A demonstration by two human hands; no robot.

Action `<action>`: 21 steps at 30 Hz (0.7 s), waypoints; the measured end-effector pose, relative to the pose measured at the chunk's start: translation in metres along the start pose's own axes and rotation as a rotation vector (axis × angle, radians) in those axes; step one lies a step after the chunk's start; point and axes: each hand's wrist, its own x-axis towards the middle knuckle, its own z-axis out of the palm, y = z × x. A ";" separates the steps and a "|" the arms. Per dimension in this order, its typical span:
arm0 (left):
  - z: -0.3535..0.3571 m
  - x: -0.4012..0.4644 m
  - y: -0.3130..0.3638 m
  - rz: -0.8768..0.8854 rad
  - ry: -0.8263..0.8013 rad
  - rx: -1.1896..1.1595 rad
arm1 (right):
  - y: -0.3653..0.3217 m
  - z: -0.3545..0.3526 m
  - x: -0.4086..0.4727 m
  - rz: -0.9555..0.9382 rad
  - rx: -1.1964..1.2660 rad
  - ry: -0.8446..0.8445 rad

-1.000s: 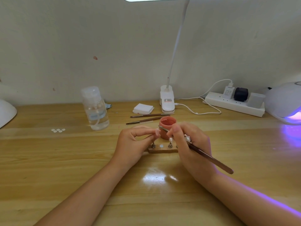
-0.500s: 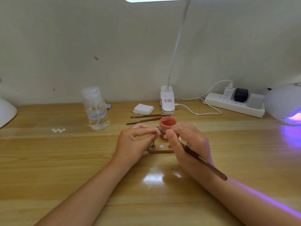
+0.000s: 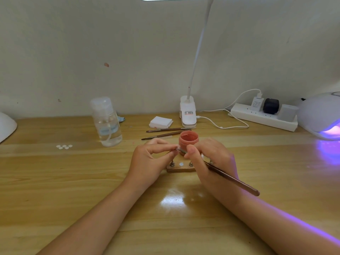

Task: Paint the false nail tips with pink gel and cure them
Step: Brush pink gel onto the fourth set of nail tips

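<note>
My left hand (image 3: 150,159) pinches a small pale nail tip (image 3: 175,150) on its holder between thumb and forefinger. My right hand (image 3: 211,159) grips a long brown brush (image 3: 233,180); the brush's head touches the nail tip. Just behind my fingers stands an open pot of pink gel (image 3: 188,139). Under my hands lies a wooden stand (image 3: 181,167) with metal pegs and a white dot. The curing lamp (image 3: 323,116) glows purple at the right edge.
A clear liquid bottle (image 3: 106,122) stands at the left, small white stickers (image 3: 64,146) beside it. Two spare brushes (image 3: 165,132), a white pad stack (image 3: 161,122), a clip lamp base (image 3: 187,112) and a power strip (image 3: 263,115) line the back. A white dome (image 3: 6,126) sits far left.
My right hand has shifted slightly left, and the brush handle has swung lower and nearer. The brush head has stayed on the nail tip. My left hand has barely moved.
</note>
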 end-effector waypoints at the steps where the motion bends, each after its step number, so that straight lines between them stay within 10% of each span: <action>1: 0.000 0.000 0.000 -0.003 -0.001 0.004 | 0.000 -0.002 -0.001 0.001 0.008 -0.001; 21: -0.001 0.000 -0.001 0.053 -0.009 0.036 | 0.001 -0.010 -0.002 0.213 0.215 0.048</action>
